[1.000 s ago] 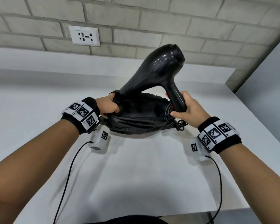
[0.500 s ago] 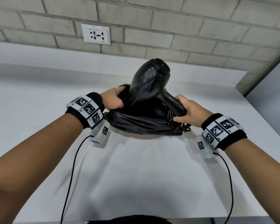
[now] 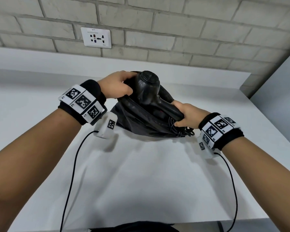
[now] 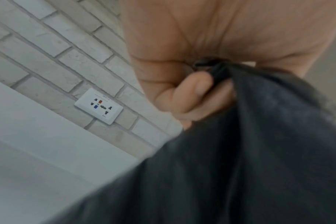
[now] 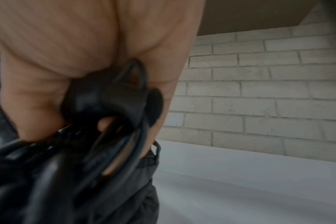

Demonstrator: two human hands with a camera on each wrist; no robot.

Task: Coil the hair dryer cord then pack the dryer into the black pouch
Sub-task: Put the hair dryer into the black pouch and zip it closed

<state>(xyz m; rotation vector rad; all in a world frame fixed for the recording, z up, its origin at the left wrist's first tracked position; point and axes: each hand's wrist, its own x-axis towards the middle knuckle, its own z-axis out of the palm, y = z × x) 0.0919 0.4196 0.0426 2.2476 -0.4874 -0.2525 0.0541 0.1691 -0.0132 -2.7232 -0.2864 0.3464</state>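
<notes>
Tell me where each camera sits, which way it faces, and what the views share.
Head: looks down from above at both forearms, left hand on the pouch, right hand on the dryer.
Left wrist: under the palm, toward brick wall; fingers pinch the pouch.
Right wrist: under the palm; cord in front.
Shared: wall socket, head and left wrist.

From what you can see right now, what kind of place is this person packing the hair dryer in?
Probably an indoor room with a built-in counter, perhaps a hotel or dressing area, though I can't be sure. A smooth white counter runs under a painted brick wall holding a white multi-socket outlet.
</notes>
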